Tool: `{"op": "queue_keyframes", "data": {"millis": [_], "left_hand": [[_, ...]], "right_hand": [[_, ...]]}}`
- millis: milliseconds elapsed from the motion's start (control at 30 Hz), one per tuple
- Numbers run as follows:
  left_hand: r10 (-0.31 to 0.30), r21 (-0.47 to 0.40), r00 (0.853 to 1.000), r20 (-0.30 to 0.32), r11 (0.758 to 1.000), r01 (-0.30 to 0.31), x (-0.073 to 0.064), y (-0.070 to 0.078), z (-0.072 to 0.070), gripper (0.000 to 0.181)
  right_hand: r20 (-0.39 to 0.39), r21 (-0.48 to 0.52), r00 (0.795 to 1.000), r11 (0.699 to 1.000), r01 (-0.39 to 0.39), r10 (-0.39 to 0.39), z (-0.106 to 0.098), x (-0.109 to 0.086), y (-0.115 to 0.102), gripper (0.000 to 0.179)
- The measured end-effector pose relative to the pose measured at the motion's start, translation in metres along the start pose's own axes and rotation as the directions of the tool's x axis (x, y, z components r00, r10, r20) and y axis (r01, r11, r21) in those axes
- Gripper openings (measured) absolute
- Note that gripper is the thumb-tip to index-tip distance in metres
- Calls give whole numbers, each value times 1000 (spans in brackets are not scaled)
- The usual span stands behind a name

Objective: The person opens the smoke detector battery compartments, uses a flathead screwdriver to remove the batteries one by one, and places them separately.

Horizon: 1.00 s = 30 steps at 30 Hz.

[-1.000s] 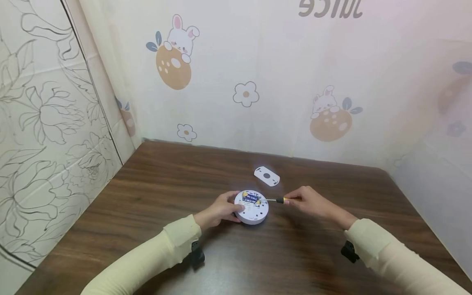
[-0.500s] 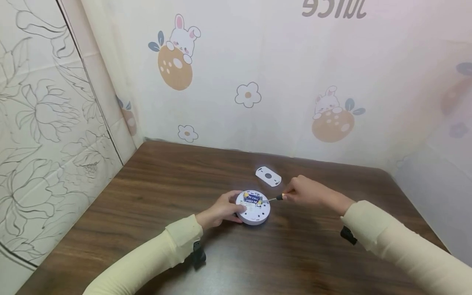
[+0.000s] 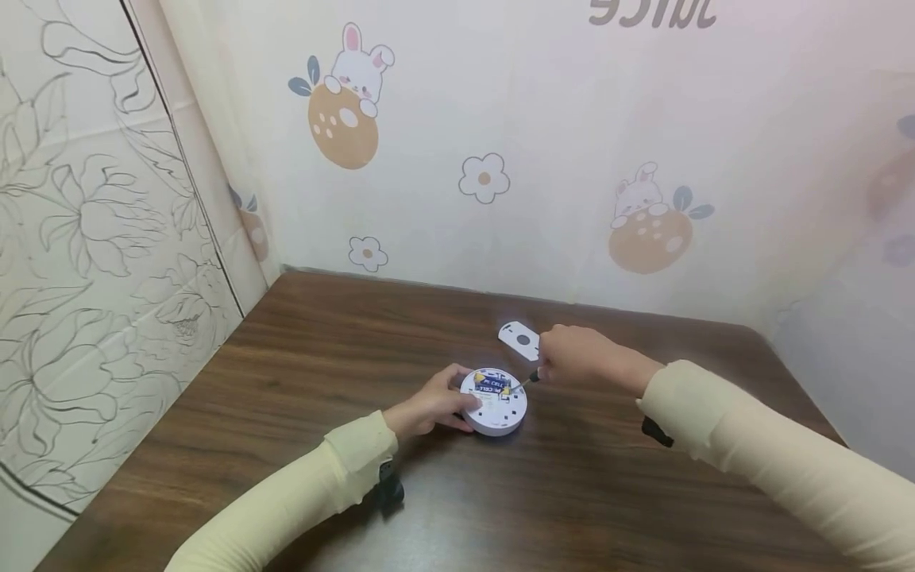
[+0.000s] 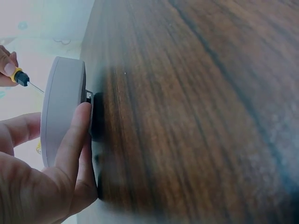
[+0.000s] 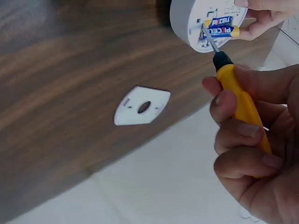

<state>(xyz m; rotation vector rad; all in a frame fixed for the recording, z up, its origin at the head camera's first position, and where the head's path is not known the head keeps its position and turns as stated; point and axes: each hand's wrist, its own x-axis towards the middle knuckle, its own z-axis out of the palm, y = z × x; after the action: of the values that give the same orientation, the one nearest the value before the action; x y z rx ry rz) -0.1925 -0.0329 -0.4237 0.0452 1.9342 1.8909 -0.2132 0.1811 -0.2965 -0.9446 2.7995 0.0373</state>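
My left hand (image 3: 438,403) grips a round white device (image 3: 496,427) by its left side, thumb on the upper face and fingers beneath. Two blue and yellow batteries (image 5: 223,31) lie in a recess of that face. A screwdriver (image 5: 239,100) with a yellow and black handle is held in my right hand (image 5: 266,140), fingers curled round the handle. Its metal tip reaches into the recess at the end of the batteries. In the left wrist view the device's side wall (image 4: 65,98) shows, held tilted close to the tabletop.
A white plate (image 3: 516,338) with a round hole in its middle lies flat behind the device, partly covered by the right hand in the head view. The brown wooden table (image 3: 343,342) ends at a printed curtain wall (image 3: 429,119) at the back.
My right hand has risen and moved left, turning the screwdriver to a steeper slant and now overlapping the plate in view. The left hand keeps its hold on the device.
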Motion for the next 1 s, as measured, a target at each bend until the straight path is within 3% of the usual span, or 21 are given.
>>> {"op": "queue_keyframes", "data": {"millis": [133, 367, 567, 667, 1000], "left_hand": [[-7, 15, 1000, -9, 1000, 7, -1, 1, 1, 51], [-2, 6, 1000, -16, 1000, 2, -4, 4, 2, 51], [0, -15, 1000, -16, 1000, 0, -2, 4, 2, 52], [-2, -18, 1000, -21, 1000, 1, -1, 3, 2, 52], [-9, -24, 1000, -22, 1000, 8, 2, 1, 2, 52]], "right_hand": [[-32, 29, 999, 999, 18, -17, 6, -2, 7, 12], [-96, 140, 995, 989, 45, -32, 23, -7, 20, 37], [-150, 225, 989, 974, 18, 16, 36, -14, 27, 19], [-161, 296, 986, 955, 1, 49, 46, -17, 32, 11], [-180, 499, 974, 866, -33, 141, 79, -25, 50, 15]]}}
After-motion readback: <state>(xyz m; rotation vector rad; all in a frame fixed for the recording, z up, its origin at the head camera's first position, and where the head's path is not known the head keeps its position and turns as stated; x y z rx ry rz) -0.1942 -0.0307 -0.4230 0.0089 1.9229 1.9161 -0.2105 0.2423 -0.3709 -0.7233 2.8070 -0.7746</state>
